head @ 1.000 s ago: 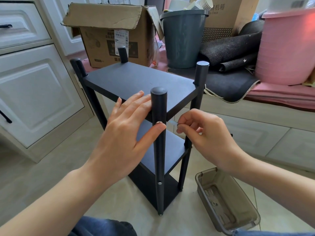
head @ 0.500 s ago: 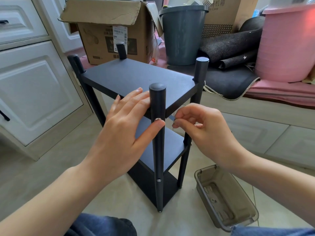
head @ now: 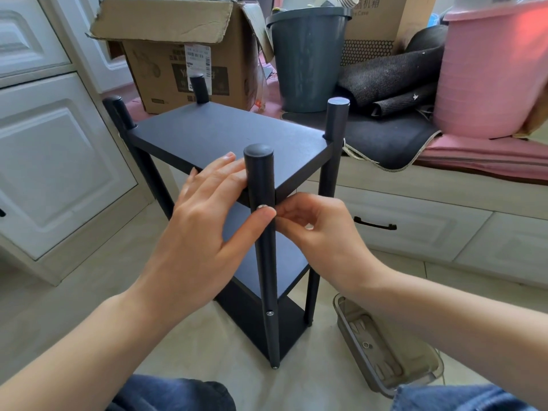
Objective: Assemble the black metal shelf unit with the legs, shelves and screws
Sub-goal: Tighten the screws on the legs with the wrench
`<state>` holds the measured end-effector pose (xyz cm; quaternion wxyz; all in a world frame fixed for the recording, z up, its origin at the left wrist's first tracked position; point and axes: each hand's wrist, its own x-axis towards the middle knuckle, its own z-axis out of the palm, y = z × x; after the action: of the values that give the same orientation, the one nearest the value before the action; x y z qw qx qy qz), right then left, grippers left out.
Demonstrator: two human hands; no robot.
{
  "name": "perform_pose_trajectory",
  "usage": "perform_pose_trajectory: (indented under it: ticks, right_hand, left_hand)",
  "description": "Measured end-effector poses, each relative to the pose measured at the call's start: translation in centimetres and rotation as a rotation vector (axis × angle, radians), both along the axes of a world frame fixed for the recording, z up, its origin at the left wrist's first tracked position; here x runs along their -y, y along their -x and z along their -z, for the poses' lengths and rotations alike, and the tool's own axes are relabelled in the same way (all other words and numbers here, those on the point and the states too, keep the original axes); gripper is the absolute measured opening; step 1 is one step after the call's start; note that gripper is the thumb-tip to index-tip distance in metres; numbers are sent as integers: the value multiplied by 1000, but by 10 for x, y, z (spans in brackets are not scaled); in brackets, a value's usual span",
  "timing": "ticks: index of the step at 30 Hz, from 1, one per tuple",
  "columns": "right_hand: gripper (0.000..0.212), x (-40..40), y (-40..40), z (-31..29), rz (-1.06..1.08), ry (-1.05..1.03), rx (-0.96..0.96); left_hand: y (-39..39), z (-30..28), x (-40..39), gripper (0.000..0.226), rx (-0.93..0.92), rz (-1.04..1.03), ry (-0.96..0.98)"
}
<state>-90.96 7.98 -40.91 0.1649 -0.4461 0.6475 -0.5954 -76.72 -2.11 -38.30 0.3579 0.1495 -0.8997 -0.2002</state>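
Left hand on top shelf, thumb at screw

the shelf unit is matt black all over: boards and round legs alike. a silver screw head glints on its nearest leg, another silver screw lower on the same leg. behind the unit, a brown cardboard box with a white label, beside it a dark grey bucket. right of the unit, a pink tub above a dark speckled mat; a smoky translucent tray on pale beige tiles. white cabinet doors to its left.
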Motion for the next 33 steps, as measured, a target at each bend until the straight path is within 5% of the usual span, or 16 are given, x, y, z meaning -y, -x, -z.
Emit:
perform_pose_trajectory:
  ticks: [9, 23, 33]
  right_hand:
    - [13, 6, -4, 0, -50, 9, 107]
    - [18, -19, 22, -7, 94, -49, -217]
    - [20, -14, 15, -13, 21, -17, -13]
  left_hand:
    - [-2, -1, 1, 50, 2, 5, -2]
    - [-4, -3, 1, 52, 39, 1, 23]
    - [-4, -4, 2, 52, 43, 3, 17]
